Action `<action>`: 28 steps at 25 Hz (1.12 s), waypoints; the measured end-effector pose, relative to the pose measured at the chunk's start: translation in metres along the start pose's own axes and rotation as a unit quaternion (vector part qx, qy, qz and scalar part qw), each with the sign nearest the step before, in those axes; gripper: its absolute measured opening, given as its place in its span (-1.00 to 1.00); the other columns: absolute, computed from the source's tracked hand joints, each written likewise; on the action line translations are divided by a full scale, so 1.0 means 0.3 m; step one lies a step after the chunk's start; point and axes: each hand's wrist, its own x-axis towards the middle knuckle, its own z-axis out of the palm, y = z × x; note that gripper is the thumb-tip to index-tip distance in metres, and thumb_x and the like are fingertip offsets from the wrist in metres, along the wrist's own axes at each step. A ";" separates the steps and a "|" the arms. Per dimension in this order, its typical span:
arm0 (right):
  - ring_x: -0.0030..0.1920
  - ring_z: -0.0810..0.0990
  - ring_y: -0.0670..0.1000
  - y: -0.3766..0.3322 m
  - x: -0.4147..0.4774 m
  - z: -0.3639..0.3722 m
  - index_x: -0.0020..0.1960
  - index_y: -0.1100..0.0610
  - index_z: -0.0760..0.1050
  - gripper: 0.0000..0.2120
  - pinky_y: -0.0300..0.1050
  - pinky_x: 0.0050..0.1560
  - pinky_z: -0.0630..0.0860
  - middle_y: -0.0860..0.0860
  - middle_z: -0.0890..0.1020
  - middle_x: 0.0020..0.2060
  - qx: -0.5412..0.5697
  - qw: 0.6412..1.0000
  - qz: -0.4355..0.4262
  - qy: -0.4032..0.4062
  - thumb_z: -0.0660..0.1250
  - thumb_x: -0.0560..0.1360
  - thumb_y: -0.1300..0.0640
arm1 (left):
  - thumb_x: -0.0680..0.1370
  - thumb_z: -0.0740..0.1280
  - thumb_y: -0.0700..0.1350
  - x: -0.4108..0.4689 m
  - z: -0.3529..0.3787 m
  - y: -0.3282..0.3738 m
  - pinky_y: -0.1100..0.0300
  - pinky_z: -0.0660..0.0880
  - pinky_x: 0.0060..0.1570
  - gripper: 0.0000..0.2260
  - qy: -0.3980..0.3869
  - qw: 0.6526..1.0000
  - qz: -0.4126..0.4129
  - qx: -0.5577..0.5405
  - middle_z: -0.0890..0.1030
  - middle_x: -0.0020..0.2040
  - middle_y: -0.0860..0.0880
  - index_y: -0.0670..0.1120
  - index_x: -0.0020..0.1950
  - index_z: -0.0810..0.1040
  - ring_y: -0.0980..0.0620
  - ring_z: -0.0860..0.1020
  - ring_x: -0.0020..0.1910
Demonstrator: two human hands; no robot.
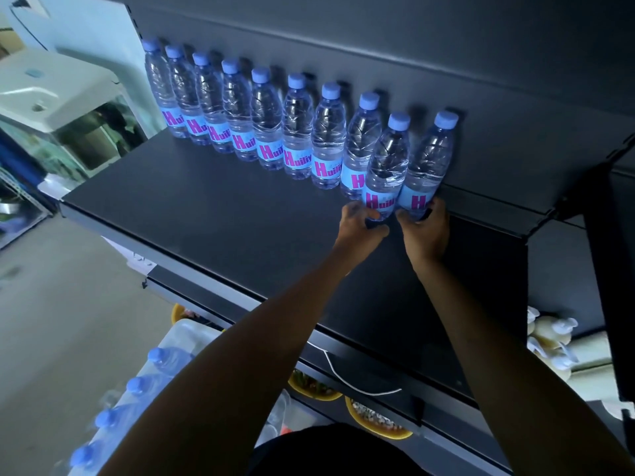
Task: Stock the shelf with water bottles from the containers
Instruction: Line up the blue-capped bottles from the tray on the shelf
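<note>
A row of several clear water bottles [240,111] with blue caps and blue-pink labels stands along the back of a dark shelf [206,214]. Both arms reach over the shelf to the row's right end. My left hand [360,223] grips the base of the second-last bottle [388,163]. My right hand [426,228] grips the base of the last bottle [427,159]. Both bottles stand upright on the shelf, side by side. More capped bottles [137,386] lie in a clear container at the lower left.
The shelf's dark back wall [378,46] rises behind the row, with a side bracket [591,166] at right. Yellow bowls [374,420] sit on a lower shelf. White appliances [51,94] stand at left, above a grey floor [51,321]. Pale items [553,341] lie at right.
</note>
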 end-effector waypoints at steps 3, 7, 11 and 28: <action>0.07 0.60 0.05 0.005 0.018 0.003 0.27 0.18 0.49 -0.50 -0.10 0.01 0.55 0.10 0.61 0.16 0.016 0.999 0.011 0.037 0.54 0.40 0.12 | 0.52 0.42 -0.15 0.008 0.014 0.014 0.15 0.38 0.33 -0.63 -0.029 0.999 -0.006 0.044 0.21 0.45 -0.03 -0.11 0.33 0.53 0.00 0.30 0.40; 0.03 0.51 -0.03 -0.003 0.014 -0.001 0.22 0.30 0.47 -0.57 -0.59 -0.16 0.36 0.18 0.57 0.17 0.018 0.997 0.015 0.079 0.53 0.43 0.25 | 0.51 0.41 -0.08 0.025 0.026 0.034 -0.05 0.26 0.48 -0.53 -0.035 0.993 -0.007 0.112 0.18 0.51 -0.02 0.01 0.42 0.49 -0.07 0.18 0.50; 0.07 0.53 0.00 -0.012 0.001 -0.004 0.23 0.33 0.46 -0.59 -0.62 -0.18 0.34 0.21 0.55 0.19 0.011 0.995 0.010 0.094 0.50 0.45 0.28 | 0.53 0.38 0.00 0.049 0.034 0.063 -0.06 0.13 0.50 -0.47 -0.057 0.984 -0.013 0.166 0.13 0.55 0.01 0.10 0.50 0.40 -0.08 0.13 0.54; 0.11 0.50 -0.01 -0.023 -0.020 -0.004 0.32 0.24 0.42 -0.42 -0.08 0.07 0.56 0.11 0.41 0.23 0.058 0.994 0.044 0.076 0.57 0.38 0.21 | 0.57 0.38 -0.14 -0.012 -0.043 0.013 0.28 0.50 0.03 -0.58 0.000 0.999 -0.009 -0.053 0.22 0.42 0.03 -0.05 0.42 0.45 0.02 0.50 0.18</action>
